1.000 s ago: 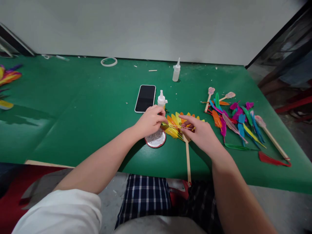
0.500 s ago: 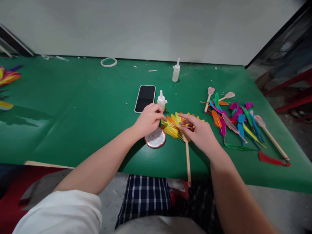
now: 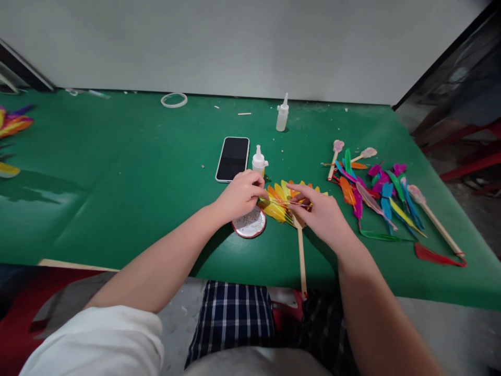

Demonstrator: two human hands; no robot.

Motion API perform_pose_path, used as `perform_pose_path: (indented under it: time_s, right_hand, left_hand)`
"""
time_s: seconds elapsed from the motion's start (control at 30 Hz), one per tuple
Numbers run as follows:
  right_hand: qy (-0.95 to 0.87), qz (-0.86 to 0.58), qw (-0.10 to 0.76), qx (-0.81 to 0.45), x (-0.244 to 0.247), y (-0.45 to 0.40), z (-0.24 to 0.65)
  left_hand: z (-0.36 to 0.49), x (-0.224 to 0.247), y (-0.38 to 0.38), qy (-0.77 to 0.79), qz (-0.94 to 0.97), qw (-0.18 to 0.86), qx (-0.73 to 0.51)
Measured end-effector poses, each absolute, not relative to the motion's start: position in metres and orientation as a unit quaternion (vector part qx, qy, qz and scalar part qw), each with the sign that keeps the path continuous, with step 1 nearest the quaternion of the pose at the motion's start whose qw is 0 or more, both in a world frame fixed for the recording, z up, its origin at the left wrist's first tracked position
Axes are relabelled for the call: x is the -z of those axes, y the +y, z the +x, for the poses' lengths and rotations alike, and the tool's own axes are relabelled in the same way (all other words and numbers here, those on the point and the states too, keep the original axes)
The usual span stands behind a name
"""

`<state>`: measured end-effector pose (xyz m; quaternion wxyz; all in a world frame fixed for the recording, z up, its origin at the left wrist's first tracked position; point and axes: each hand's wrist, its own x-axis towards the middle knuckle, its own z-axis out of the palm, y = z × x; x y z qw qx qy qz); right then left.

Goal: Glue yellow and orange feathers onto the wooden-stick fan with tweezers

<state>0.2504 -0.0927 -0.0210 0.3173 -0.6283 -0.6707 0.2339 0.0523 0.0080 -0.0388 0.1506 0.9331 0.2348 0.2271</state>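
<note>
A fan of yellow and orange feathers lies on the green table, its wooden handle pointing toward me past the front edge. Above the feathers' left side, my left hand is closed in a pinch on something too small to name. My right hand pinches a thin, light stick-like piece that stretches left over the feathers. A round silvery dish with a red rim is just below my left hand. Behind that hand stands a white glue bottle.
A phone lies left of the glue bottle. Farther back are a second bottle and a white ring. Loose colourful feathers, wooden-handled pieces and a red tassel lie at the right.
My left hand has shifted very slightly down and right. My right hand has hardly moved and still pinches the thin piece.
</note>
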Motion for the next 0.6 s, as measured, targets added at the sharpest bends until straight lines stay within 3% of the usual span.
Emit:
perform_pose_path:
  time_s: [0.6]
  right_hand:
    - [-0.656, -0.637, 0.318, -0.251, 0.0166, -0.0949, 0.2516]
  left_hand:
    - [0.0530, 0.0385, 0.0075, 0.238, 0.935, 0.151, -0.213]
